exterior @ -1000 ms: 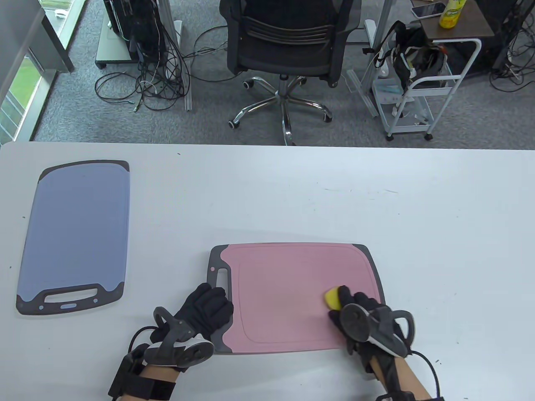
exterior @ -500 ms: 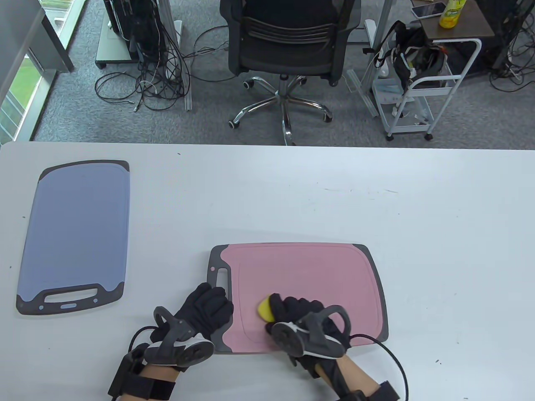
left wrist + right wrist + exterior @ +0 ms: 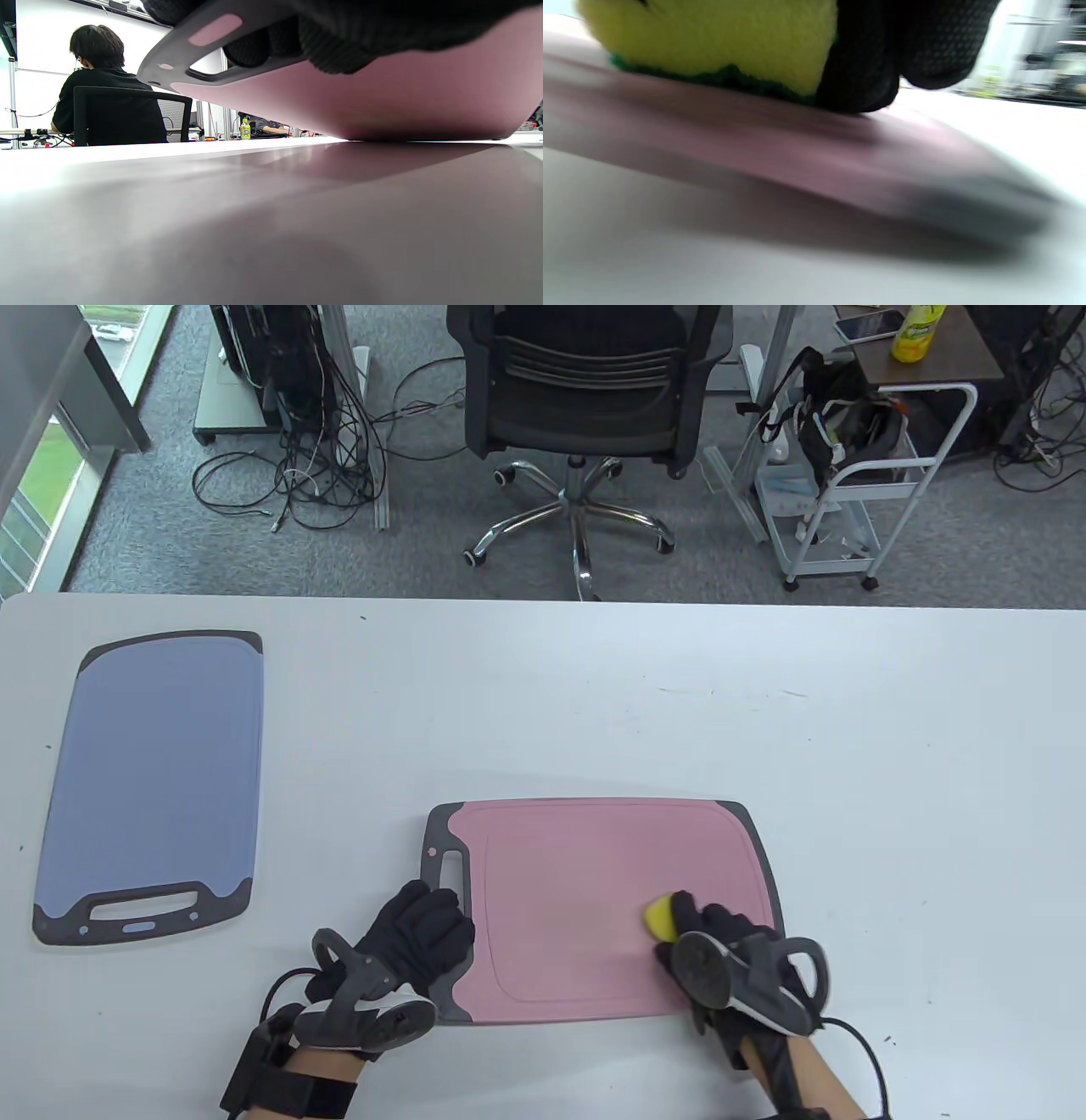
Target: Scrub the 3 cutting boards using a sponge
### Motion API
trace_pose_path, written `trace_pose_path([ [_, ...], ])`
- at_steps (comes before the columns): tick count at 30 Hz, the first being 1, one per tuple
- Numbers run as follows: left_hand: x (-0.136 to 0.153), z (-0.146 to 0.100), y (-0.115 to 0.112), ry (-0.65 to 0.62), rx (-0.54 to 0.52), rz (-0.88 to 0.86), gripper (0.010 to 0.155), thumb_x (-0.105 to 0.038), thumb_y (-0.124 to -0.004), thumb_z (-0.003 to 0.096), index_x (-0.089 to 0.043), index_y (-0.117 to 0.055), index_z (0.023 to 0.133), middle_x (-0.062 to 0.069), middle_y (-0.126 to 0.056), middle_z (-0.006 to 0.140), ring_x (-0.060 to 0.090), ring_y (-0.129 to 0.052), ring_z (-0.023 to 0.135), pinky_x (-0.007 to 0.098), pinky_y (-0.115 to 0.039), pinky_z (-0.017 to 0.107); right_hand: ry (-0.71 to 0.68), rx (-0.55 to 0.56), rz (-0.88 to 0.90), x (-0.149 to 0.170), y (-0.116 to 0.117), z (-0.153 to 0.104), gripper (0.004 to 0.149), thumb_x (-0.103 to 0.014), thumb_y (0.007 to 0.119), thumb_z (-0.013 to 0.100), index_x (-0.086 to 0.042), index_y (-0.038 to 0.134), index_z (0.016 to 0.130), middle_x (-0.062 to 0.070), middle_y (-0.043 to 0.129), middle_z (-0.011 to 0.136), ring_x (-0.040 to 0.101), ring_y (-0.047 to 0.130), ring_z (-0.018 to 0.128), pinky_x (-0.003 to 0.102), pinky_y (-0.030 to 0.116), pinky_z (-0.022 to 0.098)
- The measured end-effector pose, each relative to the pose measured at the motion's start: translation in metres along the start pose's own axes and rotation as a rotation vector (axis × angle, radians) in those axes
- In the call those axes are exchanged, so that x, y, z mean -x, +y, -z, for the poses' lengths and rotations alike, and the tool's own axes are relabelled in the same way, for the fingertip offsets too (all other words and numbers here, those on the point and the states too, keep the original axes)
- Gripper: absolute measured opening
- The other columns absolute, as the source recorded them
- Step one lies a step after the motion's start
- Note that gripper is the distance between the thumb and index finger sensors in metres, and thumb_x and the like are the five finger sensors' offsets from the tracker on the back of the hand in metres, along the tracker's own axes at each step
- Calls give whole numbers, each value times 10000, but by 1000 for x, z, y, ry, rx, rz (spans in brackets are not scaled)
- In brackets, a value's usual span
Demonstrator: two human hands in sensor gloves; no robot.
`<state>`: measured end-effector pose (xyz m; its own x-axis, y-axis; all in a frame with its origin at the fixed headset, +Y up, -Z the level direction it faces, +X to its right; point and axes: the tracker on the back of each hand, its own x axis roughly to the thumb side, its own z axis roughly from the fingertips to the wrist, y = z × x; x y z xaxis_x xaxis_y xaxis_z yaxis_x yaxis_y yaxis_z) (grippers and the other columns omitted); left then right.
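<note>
A pink cutting board (image 3: pixel 585 891) with a dark grey rim lies flat near the table's front edge. My left hand (image 3: pixel 420 929) presses flat on its handle end; in the left wrist view its fingers (image 3: pixel 339 42) lie over the board (image 3: pixel 382 97) beside the handle slot. My right hand (image 3: pixel 691 923) grips a yellow sponge (image 3: pixel 659 918) on the board's right half. In the right wrist view the sponge (image 3: pixel 712 38) sits green side down on the blurred pink surface (image 3: pixel 797 161). A blue cutting board (image 3: pixel 153 780) lies at the far left, untouched.
Beyond the table's far edge (image 3: pixel 543 598) stand an office chair (image 3: pixel 585 398), a white cart (image 3: pixel 857 475) and floor cables (image 3: pixel 288 483). The left wrist view shows a seated person (image 3: pixel 102 84) and a green bottle (image 3: pixel 245 129) far off.
My right hand swept the sponge left across the pink board, then back to its right half. The left hand and both boards stayed put.
</note>
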<state>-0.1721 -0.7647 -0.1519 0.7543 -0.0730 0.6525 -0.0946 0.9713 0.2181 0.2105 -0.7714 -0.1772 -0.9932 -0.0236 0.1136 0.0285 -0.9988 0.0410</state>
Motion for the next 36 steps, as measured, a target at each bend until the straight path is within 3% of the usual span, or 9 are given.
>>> trace_pose_path([
  [2, 0, 0, 0, 0, 0, 2, 424, -384, -809, 582, -317, -584, 936, -84, -693, 972, 208, -708, 1030, 530, -578, 780, 156, -41, -25, 44, 8, -4, 678, -529, 684, 463, -127, 628, 1006, 115, 795, 786, 246, 894, 555, 467, 766, 484],
  [5, 0, 0, 0, 1, 4, -4, 425, -383, -808, 583, -317, -582, 937, -85, -690, 975, 209, -705, 1032, 531, -575, 781, 173, -55, 70, 52, 9, -3, 683, -508, 710, 468, -87, 633, 1000, 138, 806, 779, 267, 900, 547, 475, 765, 477],
  [9, 1, 1, -1, 4, 3, -14, 423, -379, -809, 584, -318, -583, 937, -84, -688, 977, 209, -699, 1036, 533, -568, 783, -81, 15, -37, -10, -3, 9, 683, -522, 687, 469, -76, 647, 984, 130, 814, 751, 231, 907, 526, 449, 785, 465],
  [12, 1, 1, -1, 3, 1, -14, 422, -380, -812, 583, -317, -588, 936, -83, -693, 975, 208, -705, 1034, 532, -573, 782, -307, 42, 88, -91, -15, 6, 685, -524, 711, 458, -96, 651, 990, 134, 797, 755, 238, 890, 531, 463, 767, 477],
  [15, 2, 1, -1, 2, 3, -13, 422, -381, -815, 581, -319, -592, 935, -85, -697, 974, 208, -709, 1033, 533, -576, 782, -558, 92, 28, -172, -29, -6, 686, -537, 690, 459, -115, 636, 997, 117, 788, 766, 222, 887, 541, 452, 770, 486],
  [19, 2, 1, -1, 1, 0, -11, 425, -382, -818, 580, -321, -592, 935, -87, -700, 973, 205, -712, 1031, 531, -580, 781, -698, 135, 27, -216, -36, -19, 685, -536, 687, 453, -111, 644, 990, 114, 793, 761, 222, 889, 535, 454, 770, 485],
  [24, 1, 1, -1, 1, 1, -3, 424, -385, -817, 580, -320, -593, 934, -88, -700, 972, 204, -715, 1030, 529, -583, 780, -531, 116, 26, -163, -25, -11, 681, -550, 676, 451, -152, 634, 1002, 91, 785, 780, 211, 883, 541, 448, 769, 485],
  [32, -1, 1, 0, 0, 3, 18, 426, -388, -810, 580, -321, -585, 936, -89, -695, 973, 204, -711, 1031, 529, -585, 779, 102, -5, 1, 29, 7, -12, 678, -525, 687, 459, -126, 632, 1004, 118, 795, 779, 246, 892, 545, 469, 766, 479],
  [36, -1, 1, 0, 2, 6, 13, 425, -388, -806, 583, -321, -581, 937, -88, -692, 976, 205, -708, 1033, 530, -581, 781, 165, -17, 84, 49, 12, -13, 681, -500, 702, 470, -81, 626, 1002, 149, 792, 781, 263, 891, 544, 474, 760, 477],
])
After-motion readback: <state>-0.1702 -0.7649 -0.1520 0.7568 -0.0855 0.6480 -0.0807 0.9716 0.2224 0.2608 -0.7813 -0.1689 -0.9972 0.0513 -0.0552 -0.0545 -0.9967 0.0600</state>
